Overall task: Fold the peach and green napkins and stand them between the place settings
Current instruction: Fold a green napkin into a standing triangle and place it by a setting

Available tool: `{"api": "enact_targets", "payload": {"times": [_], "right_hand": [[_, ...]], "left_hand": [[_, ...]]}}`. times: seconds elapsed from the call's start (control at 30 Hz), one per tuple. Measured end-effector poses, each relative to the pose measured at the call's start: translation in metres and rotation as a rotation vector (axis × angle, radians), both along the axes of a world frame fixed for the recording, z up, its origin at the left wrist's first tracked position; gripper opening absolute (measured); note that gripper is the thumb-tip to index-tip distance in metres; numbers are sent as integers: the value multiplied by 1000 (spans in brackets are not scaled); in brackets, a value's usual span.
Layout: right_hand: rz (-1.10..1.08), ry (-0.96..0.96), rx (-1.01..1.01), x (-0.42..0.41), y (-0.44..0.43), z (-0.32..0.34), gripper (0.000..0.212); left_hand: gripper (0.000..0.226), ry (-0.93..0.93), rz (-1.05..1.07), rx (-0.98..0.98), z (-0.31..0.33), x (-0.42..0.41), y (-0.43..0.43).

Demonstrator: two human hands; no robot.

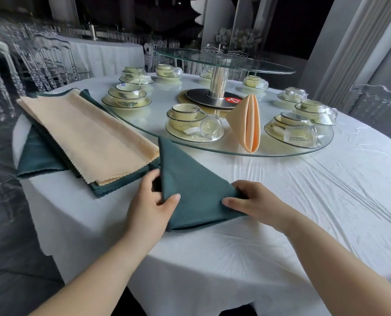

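Now my left hand [153, 201] and right hand [254, 199] each pinch a lower corner of the dark green triangular cloth napkin [190, 179] lying flat between them. I'd align the edges and crease firmly, so it stands like the folded peach napkin [247, 124] beyond my right hand.

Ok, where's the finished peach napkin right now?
Head view, right of centre: the peach napkin stands on the glass disc near its front edge, between the left place setting and the right place setting.
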State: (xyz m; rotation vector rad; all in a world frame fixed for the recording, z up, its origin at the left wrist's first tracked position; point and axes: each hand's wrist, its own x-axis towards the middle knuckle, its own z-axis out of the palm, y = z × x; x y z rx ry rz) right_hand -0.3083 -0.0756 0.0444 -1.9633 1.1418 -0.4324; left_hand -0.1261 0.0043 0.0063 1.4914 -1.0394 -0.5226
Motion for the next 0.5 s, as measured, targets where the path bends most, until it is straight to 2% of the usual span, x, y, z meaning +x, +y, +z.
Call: {"api": "enact_targets", "payload": {"times": [0.1, 0.23, 0.3, 0.37, 0.43, 0.5], "right_hand": [[-84, 58, -69, 11, -4, -2, 11], [-142, 319, -210, 18, -4, -3, 21], [-137, 373, -236, 18, -4, -3, 23], [-118, 399, -231, 18, -4, -2, 23], [-105, 411, -226, 18, -4, -1, 23], [-101, 419, -217, 18, -3, 0, 23]], "left_hand": [[72, -178, 78, 73, 1, 8, 1], [67, -429, 8, 222, 2, 15, 7], [61, -611, 66, 258, 6, 19, 8], [56, -792, 96, 152, 4, 23, 6], [55, -895, 16, -53, 4, 20, -2], [65, -961, -159, 21, 10, 12, -9]]}}
